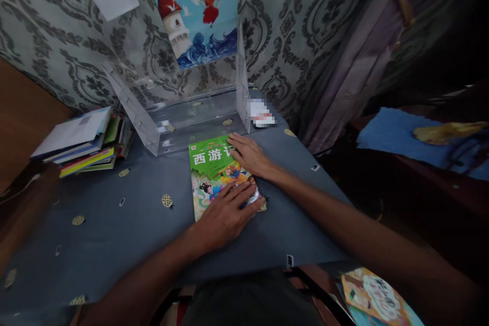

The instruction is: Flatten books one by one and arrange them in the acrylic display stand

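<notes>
A green picture book (208,163) with white Chinese characters and cartoon figures on its cover lies closed on the cloth-covered table. My left hand (227,211) rests flat across the lower part of the cover, fingers stretched out. On the upper right edge of the same book lies my right hand (250,157), its fingers extended over the cover and partly hiding the title. Neither hand is gripping anything. Just beyond the book stands a clear acrylic stand (198,112) with upright side panels.
A stack of books (86,142) sits at the left, with another person's blurred arm (34,209) beside it. A blurred-out white item (262,112) lies right of the stand. More books (376,298) are below the table's front right edge. A curtain (351,71) hangs at right.
</notes>
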Demonstrator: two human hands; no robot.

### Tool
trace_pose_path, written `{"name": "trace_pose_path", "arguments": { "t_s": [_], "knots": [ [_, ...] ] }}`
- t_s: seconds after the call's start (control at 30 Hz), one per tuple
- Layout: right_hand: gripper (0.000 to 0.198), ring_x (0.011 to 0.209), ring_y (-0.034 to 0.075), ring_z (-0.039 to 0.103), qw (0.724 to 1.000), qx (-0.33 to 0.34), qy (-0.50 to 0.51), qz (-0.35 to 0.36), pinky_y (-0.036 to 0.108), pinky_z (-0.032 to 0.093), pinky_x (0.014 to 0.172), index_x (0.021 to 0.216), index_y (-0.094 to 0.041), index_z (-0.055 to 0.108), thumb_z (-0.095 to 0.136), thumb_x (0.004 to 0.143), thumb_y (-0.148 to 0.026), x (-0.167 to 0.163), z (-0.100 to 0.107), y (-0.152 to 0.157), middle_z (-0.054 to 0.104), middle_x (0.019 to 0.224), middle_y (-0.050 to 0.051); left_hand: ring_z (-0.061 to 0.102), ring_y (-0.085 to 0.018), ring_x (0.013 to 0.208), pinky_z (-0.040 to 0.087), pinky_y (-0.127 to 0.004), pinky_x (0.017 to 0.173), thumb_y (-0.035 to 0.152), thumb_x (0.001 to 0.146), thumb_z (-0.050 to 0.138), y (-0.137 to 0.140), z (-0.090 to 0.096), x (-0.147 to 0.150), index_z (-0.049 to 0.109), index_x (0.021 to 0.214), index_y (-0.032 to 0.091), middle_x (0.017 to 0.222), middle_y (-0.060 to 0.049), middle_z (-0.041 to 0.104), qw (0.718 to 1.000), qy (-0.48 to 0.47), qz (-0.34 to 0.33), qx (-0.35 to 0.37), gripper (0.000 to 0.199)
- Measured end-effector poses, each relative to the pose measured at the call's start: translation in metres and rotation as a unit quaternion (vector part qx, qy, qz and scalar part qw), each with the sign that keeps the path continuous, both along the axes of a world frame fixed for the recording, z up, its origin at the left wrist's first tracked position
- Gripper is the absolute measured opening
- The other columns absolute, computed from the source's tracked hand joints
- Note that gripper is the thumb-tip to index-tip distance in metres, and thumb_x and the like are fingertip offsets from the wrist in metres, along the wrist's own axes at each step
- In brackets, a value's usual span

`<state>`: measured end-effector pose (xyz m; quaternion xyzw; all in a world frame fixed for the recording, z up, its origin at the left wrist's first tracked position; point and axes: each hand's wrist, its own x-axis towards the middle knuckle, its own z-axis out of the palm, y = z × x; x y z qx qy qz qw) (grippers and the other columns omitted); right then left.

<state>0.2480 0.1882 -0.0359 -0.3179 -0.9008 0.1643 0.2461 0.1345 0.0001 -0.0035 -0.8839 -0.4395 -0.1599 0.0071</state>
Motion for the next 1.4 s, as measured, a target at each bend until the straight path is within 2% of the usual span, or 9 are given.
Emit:
{"name": "trace_pose_path", "arguments": {
  "t_s": [0.13,0.3,0.5,0.57,0.67,0.77,0.87,1.13,1.4],
  "knots": [
    [0.045,0.143,0.028,0.046,1.000,0.007,-0.007,-0.014,0.050,0.038,0.118,0.139,-0.012,0.060,0.043,0.099,-0.027,0.005,0.003,-0.015,0.052,0.151,0.017,0.047,-0.024,0.143,0.043,-0.049,0.116,0.025,0.103,0.044,0.000,0.000,0.000,0.052,0.140,0.025,0.148,-0.011,0.056,1.000,0.007,0.007,-0.007,0.038],
    [0.046,0.139,0.027,0.051,1.000,0.022,0.006,0.008,0.054,0.042,0.115,0.142,-0.021,0.056,0.038,0.100,-0.025,0.025,-0.002,-0.037,0.052,0.152,0.011,0.049,-0.024,0.141,0.043,-0.047,0.116,0.025,0.102,0.046,0.000,-0.001,0.000,0.055,0.137,0.022,0.143,-0.009,0.061,1.000,-0.007,0.001,0.010,0.036],
    [0.047,0.140,0.027,0.049,0.999,0.020,0.006,0.037,0.052,0.043,0.115,0.145,-0.019,0.053,0.038,0.102,-0.030,0.049,-0.004,-0.058,0.050,0.153,0.013,0.066,-0.019,0.118,0.052,-0.040,0.107,0.023,0.101,0.049,0.001,0.006,-0.007,0.067,0.113,0.021,0.117,-0.006,0.075,0.986,-0.167,-0.002,0.025,0.021],
    [0.048,0.142,0.027,0.047,0.999,0.018,0.009,0.041,0.052,0.044,0.115,0.146,-0.019,0.051,0.040,0.102,-0.032,0.054,-0.002,-0.063,0.049,0.154,0.014,0.067,-0.019,0.115,0.054,-0.039,0.104,0.022,0.102,0.048,0.006,0.010,-0.017,0.066,0.115,0.022,0.116,-0.006,0.075,0.979,-0.201,0.033,0.023,0.023],
    [0.050,0.144,0.029,0.044,0.999,0.013,0.008,0.046,0.051,0.045,0.113,0.148,-0.018,0.049,0.044,0.101,-0.036,0.061,0.001,-0.070,0.045,0.156,0.016,0.061,-0.024,0.125,0.050,-0.047,0.108,0.026,0.102,0.046,0.015,0.012,-0.041,0.062,0.123,0.024,0.128,-0.010,0.069,0.969,-0.197,0.147,0.035,0.027],
    [0.055,0.144,0.032,0.043,0.999,0.004,-0.003,0.050,0.053,0.045,0.112,0.150,-0.019,0.047,0.049,0.100,-0.043,0.066,0.005,-0.073,0.041,0.159,0.018,0.051,-0.029,0.136,0.043,-0.055,0.113,0.031,0.101,0.045,0.025,0.003,-0.069,0.057,0.129,0.023,0.141,-0.014,0.058,0.947,-0.176,0.266,0.046,0.031],
    [0.060,0.145,0.033,0.043,0.998,-0.001,-0.007,0.060,0.055,0.043,0.114,0.151,-0.020,0.045,0.051,0.099,-0.049,0.067,0.007,-0.074,0.039,0.160,0.017,0.044,-0.030,0.142,0.041,-0.055,0.114,0.032,0.101,0.042,0.032,-0.011,-0.088,0.050,0.135,0.021,0.146,-0.016,0.051,0.931,-0.191,0.311,0.031,0.036],
    [0.062,0.147,0.032,0.038,0.998,0.000,-0.002,0.066,0.055,0.040,0.116,0.155,-0.021,0.039,0.048,0.100,-0.049,0.066,0.006,-0.073,0.036,0.162,0.016,0.047,-0.027,0.139,0.040,-0.049,0.115,0.034,0.101,0.041,0.035,-0.025,-0.090,0.040,0.143,0.019,0.145,-0.016,0.051,0.915,-0.278,0.293,-0.004,0.044],
    [0.064,0.148,0.033,0.037,0.997,-0.010,-0.020,0.067,0.056,0.039,0.118,0.156,-0.022,0.038,0.047,0.100,-0.051,0.067,0.007,-0.073,0.035,0.162,0.014,0.035,-0.030,0.148,0.031,-0.053,0.120,0.035,0.101,0.038,0.033,-0.026,-0.084,0.040,0.144,0.015,0.155,-0.021,0.041,0.915,-0.254,0.312,-0.038,0.048]
  ]
}}
